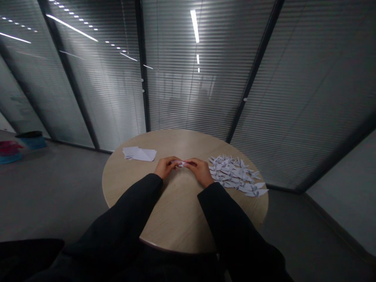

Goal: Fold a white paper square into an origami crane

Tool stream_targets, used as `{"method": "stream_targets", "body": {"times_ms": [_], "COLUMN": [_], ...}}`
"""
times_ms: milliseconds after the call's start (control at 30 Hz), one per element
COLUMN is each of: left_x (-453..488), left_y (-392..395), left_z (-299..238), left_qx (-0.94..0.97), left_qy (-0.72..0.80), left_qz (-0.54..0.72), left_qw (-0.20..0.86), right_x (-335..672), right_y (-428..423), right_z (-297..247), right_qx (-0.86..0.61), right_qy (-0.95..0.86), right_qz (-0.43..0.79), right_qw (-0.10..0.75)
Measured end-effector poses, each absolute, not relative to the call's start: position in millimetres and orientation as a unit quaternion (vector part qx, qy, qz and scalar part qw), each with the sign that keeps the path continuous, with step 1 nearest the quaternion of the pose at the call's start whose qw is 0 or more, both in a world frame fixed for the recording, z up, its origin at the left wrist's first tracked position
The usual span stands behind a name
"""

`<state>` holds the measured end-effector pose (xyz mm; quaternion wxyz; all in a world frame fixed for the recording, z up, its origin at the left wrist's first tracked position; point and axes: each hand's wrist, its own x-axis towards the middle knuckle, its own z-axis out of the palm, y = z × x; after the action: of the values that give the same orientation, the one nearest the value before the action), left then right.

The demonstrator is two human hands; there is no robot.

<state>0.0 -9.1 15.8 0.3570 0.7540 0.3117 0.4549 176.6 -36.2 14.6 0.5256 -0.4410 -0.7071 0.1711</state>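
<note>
My left hand [165,167] and my right hand [200,171] meet over the middle of a round wooden table [176,219]. Both pinch a small folded piece of white paper [180,163] between their fingertips, pressed down close to the tabletop. Both arms wear black sleeves. A short stack of flat white paper sheets [140,153] lies to the left of my left hand. To the right of my right hand spreads a pile of several folded white paper cranes [235,175].
Glass walls with closed blinds [188,78] stand behind the table, split by dark frames. Grey floor surrounds the table. Blue and red round objects [17,147] sit on the floor at far left.
</note>
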Motion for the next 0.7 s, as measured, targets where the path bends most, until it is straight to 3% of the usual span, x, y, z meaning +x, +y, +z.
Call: {"method": "stream_targets", "body": {"times_ms": [367, 700], "left_x": [1.4, 3.9], "left_y": [-6.9, -8.9], "left_z": [11.0, 11.8], "left_qx": [0.771, 0.768], "left_qy": [0.309, 0.320], "left_qz": [0.454, 0.445], "left_qw": [0.323, 0.331], "right_x": [176.0, 175.3], "right_y": [-33.3, -38.0], "right_z": [13.3, 14.7], "right_qx": [-0.442, -0.463], "right_qy": [-0.671, -0.708], "right_qz": [0.235, 0.156], "right_qw": [0.547, 0.509]}}
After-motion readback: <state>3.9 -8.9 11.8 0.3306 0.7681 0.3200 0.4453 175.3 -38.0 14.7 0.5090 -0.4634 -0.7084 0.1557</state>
